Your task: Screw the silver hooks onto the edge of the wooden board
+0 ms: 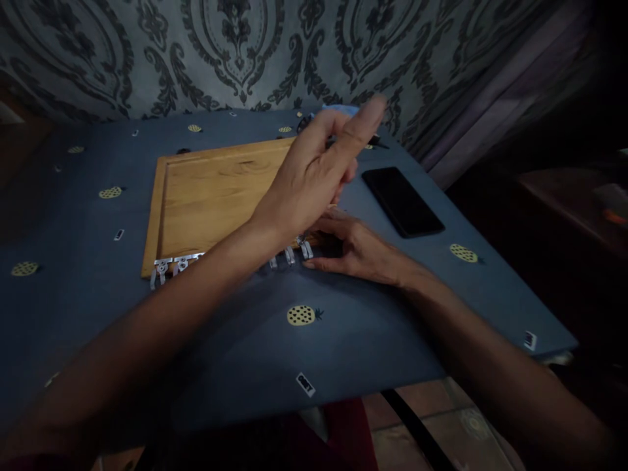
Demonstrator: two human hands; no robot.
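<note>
A shallow wooden tray-like board with a raised rim lies on the table, and small silvery metal hooks line its near edge. My left hand is raised over the board's right side, across its far right corner. Its thumb points up and to the right, and the other fingers curl away from view, so whatever they hold is hidden. At the near right corner, my right hand grips the board's edge. The right thumb rests beside the last hook, while the fingers reach over the rim. My left forearm hides the middle hooks.
A black phone lies right of the board. Behind my left hand are a blue item and some dark objects, partly hidden. A blue pineapple-print cloth covers the table, whose right edge slants toward me. A patterned curtain hangs behind.
</note>
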